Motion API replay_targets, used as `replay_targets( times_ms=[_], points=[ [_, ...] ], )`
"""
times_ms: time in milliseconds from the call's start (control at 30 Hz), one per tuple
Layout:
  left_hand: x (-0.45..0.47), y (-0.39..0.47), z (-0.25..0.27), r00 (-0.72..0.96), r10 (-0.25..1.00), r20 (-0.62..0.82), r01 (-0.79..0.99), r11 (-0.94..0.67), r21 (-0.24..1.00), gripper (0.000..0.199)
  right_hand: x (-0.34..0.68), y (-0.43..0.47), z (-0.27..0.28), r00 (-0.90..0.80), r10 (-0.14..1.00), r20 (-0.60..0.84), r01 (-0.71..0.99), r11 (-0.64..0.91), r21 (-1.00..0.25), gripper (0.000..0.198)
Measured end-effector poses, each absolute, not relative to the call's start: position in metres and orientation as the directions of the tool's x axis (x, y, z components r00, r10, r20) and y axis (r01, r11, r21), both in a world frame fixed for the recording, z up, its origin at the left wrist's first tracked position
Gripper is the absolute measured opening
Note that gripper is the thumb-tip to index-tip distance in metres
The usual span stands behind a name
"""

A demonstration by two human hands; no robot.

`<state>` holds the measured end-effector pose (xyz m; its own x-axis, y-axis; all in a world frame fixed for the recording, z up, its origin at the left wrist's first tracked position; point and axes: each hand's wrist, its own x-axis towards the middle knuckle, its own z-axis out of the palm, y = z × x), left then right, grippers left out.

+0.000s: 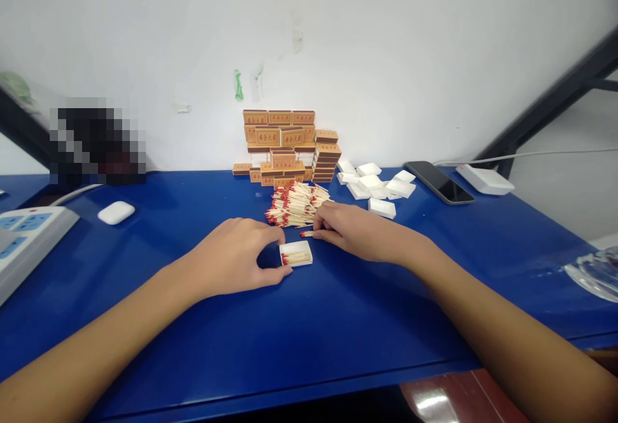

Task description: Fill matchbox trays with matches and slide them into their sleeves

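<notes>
Matches [306, 234] in right hand [345, 228]

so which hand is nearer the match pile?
Right. The right hand is at the match pile's near right edge, pinching a few matches. The left hand is farther off, nearer the person and leftward, gripping the white tray.

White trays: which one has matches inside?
The tray at the left hand: red-tipped matches lie in it, while the other trays, grouped near the phone, show none.
</notes>
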<state>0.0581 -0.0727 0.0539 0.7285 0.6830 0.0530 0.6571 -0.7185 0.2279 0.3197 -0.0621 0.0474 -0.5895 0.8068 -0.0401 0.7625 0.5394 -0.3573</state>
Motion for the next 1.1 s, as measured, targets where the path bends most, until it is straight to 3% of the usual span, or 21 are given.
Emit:
replay_targets(
  times_ms=[233, 500, 600, 800, 1100],
  points=[
    [0.059, -0.073, 0.054, 0.727, 0.685, 0.037, 0.663, -0.716, 0.219, 0.027, 0.318, -0.068, 0.053, -0.559, 0.827, -0.063, 0.794, 0.511, -0.329, 0.017],
    [0.061, -0.074, 0.053, 0.703, 0.71, 0.045, 0.689, -0.694, 0.209, 0.028, 0.309, -0.089, 0.058, -0.64, 0.768, 0.011, 0.737, 0.618, -0.273, 0.011],
    [0.062, -0.075, 0.052, 0.695, 0.717, 0.051, 0.695, -0.688, 0.21, 0.029, 0.305, -0.096, 0.057, -0.669, 0.743, 0.032, 0.729, 0.664, -0.166, 0.008],
    [0.063, -0.078, 0.053, 0.697, 0.715, 0.051, 0.686, -0.686, 0.241, 0.026, 0.292, -0.103, 0.06, -0.704, 0.708, -0.052, 0.701, 0.705, 0.108, 0.025],
    [0.063, -0.076, 0.051, 0.705, 0.708, 0.043, 0.682, -0.692, 0.237, 0.029, 0.289, -0.099, 0.058, -0.707, 0.707, -0.01, 0.704, 0.706, 0.077, 0.014]
  ],
)
